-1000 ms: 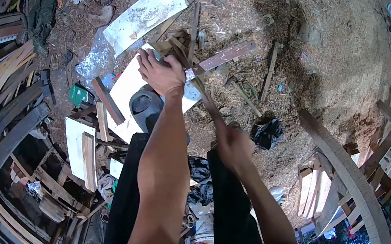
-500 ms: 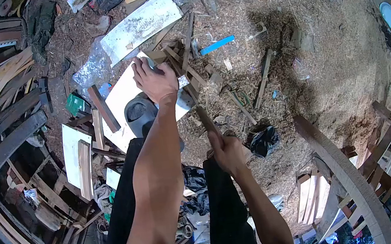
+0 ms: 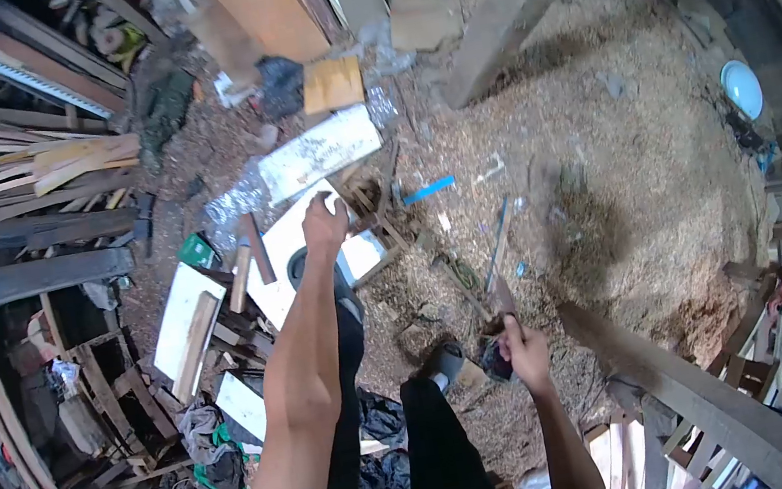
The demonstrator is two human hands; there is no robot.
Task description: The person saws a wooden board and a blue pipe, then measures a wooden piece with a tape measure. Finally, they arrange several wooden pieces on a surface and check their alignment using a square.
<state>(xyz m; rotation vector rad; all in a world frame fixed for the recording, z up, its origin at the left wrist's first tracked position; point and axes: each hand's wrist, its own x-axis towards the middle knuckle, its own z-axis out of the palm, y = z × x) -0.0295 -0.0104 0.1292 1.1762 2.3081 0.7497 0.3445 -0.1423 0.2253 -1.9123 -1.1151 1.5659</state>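
My left hand (image 3: pixel 324 226) is over the upper corner of a white board (image 3: pixel 286 230), thumb apart from the bent fingers, and nothing shows between them. A dark shoe (image 3: pixel 297 267) rests on this board, partly hidden by my left forearm. Off to the right, my right hand (image 3: pixel 526 351) is wrapped round the wooden handle of a long-bladed tool (image 3: pixel 504 296). Its narrow, blurred blade points up and away over the wood shavings. Beside the left hand lie short wood offcuts (image 3: pixel 391 229). A brown wooden strip (image 3: pixel 257 248) lies across the board's left side.
A stained white panel (image 3: pixel 322 154) and a blue strip (image 3: pixel 429 189) lie ahead on shavings. Stacked planks (image 3: pixel 42 276) line the left. A thick beam (image 3: pixel 527 6) stands at the top, another timber (image 3: pixel 685 383) at lower right. My other shoe (image 3: pixel 445 362) is near a black bag (image 3: pixel 497 358).
My right hand has swung out to the right with the tool, away from the left hand. My left hand's fingers have loosened over the board. The head view has shifted, showing more ground ahead.
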